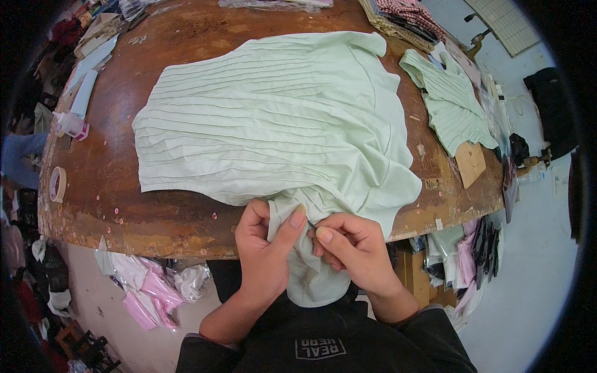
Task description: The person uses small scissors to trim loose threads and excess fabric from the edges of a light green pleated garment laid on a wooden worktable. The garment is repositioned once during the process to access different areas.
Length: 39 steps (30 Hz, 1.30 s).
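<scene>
A pale green pleated garment lies spread over the brown table, its wavy hem to the right. One gathered part hangs over the near edge toward my lap. There my left hand is closed on the garment's fabric, thumb on top. Beside it, my right hand pinches a small, thin dark tool whose tip points at the cloth by my left thumb. Most of that tool is hidden by my fingers, so its kind cannot be made out.
On the worn wooden table are a tape roll, a small pink-and-white bottle and scattered small pink discs. Another pale green garment lies at right by a tan card piece. Folded cloth is stacked behind; bagged garments lie below.
</scene>
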Each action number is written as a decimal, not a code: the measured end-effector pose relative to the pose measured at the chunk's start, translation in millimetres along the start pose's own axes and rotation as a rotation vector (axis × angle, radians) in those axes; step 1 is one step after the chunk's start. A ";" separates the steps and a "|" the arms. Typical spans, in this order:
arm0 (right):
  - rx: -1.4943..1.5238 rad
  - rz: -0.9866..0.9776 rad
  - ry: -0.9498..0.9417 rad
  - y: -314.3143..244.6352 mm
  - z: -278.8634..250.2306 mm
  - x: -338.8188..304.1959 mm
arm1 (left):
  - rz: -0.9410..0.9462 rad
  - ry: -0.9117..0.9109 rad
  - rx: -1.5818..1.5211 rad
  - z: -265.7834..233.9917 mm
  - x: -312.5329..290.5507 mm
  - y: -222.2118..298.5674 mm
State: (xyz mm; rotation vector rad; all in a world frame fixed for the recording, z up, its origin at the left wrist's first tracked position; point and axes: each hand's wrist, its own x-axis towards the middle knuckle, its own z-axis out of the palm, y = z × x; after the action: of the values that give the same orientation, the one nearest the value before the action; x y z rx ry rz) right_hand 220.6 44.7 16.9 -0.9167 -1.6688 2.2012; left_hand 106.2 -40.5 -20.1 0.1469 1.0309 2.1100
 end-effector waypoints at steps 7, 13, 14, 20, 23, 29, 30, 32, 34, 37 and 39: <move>-0.574 -0.577 0.044 5.1 -3.3 -1.2 | -0.059 0.030 -0.015 -1.2 0.7 -0.5; -0.639 -0.602 -0.044 8.4 -6.1 4.6 | -0.181 -0.015 -0.090 -2.0 3.2 0.8; -0.631 -0.591 -0.053 8.0 -6.8 3.6 | -0.224 -0.010 -0.098 0.1 4.2 2.2; -0.236 -0.129 -0.050 11.1 -8.1 -6.9 | -0.283 0.012 -0.110 2.1 6.8 0.6; 0.016 -0.017 -0.062 6.7 -7.6 -5.0 | -0.212 0.026 -0.056 4.2 5.3 1.1; -0.028 0.005 -0.012 -1.9 -5.8 -1.6 | -0.149 -0.018 -0.001 1.0 4.0 0.5; -0.009 0.016 -0.020 -2.0 -6.4 -1.2 | -0.146 -0.024 0.001 0.4 4.1 0.3; 0.030 0.041 -0.037 -2.7 -7.5 -1.1 | -0.143 -0.034 0.003 -1.2 4.3 -0.2; 0.056 0.033 -0.040 -0.5 -7.7 -0.1 | -0.142 -0.044 0.004 -2.9 4.7 -1.7; 0.073 0.008 -0.038 1.2 -7.1 1.3 | -0.128 -0.049 0.003 -3.4 4.8 -2.4; 0.071 0.000 -0.034 1.7 -7.0 2.0 | -0.123 -0.033 0.008 -2.2 4.5 -1.8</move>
State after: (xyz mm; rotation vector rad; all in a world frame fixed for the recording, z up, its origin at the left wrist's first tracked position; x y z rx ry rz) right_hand 223.6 50.7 13.5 -0.8658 -1.5934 2.2727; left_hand 103.2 -38.1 -23.8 0.1187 1.0042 1.9861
